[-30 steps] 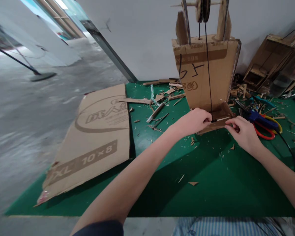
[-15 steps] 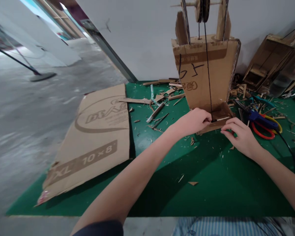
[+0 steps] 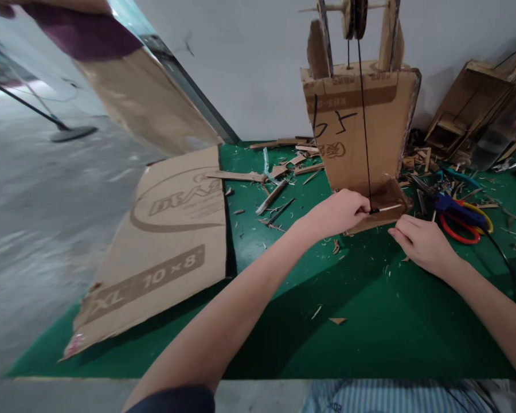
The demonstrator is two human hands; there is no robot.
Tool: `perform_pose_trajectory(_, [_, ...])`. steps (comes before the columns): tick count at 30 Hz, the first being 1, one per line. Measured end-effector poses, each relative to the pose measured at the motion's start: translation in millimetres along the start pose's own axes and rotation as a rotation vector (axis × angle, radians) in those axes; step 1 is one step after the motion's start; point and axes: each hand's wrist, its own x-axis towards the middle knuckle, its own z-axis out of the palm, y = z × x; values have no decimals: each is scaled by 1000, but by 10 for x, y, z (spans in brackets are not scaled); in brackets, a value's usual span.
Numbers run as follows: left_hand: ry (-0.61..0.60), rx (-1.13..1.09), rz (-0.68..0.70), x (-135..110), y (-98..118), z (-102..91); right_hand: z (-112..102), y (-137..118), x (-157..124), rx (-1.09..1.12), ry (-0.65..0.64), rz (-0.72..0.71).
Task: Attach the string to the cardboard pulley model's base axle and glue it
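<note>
A cardboard model stands upright at the back, marked "65", with a cardboard pulley wheel on top. A black string runs from the wheel down to a thin pale stick, where it is wrapped round in a dark knot. My left hand pinches the stick's left end over the small cardboard tray at the model's foot. Just off the tray's front right corner is my right hand, its fingers curled and pressed together; whatever they hold, if anything, is hidden.
Scissors lie to the right among cardboard scraps. On the left, a large cardboard sheet overhangs the green table. Another cardboard model leans at the back right. A person is at the upper left.
My right hand has dropped slightly away from the tray and its fingers have curled in. A person has come into view at the upper left. My left hand stays put.
</note>
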Motion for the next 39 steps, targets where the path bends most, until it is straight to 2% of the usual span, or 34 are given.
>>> perform_pose_trajectory(4, [-12,11,-9,-4,8,-10,-14,55,-11,-120,26,13])
perform_pose_trajectory(8, [-15,11,-14,-11,26,-22,-23,88,-4,-42,-87,48])
perform_pose_trajectory(12, [-4,19,-6,-13,27,-19,13,94,-6,40,-172,23])
perform_pose_trajectory(22, [-13,31,-1,-7,19,-13,45,141,-31,117,-88,-54])
perform_pose_trajectory(28, [-26,13,-7,-15,27,-27,89,151,-19,48,-50,-46])
perform_pose_trajectory(34, [3,-2,3,-8,-8,1,123,90,37,-168,-14,52])
perform_pose_trajectory(39, [3,5,15,-5,-16,10,195,44,65,-262,-137,70])
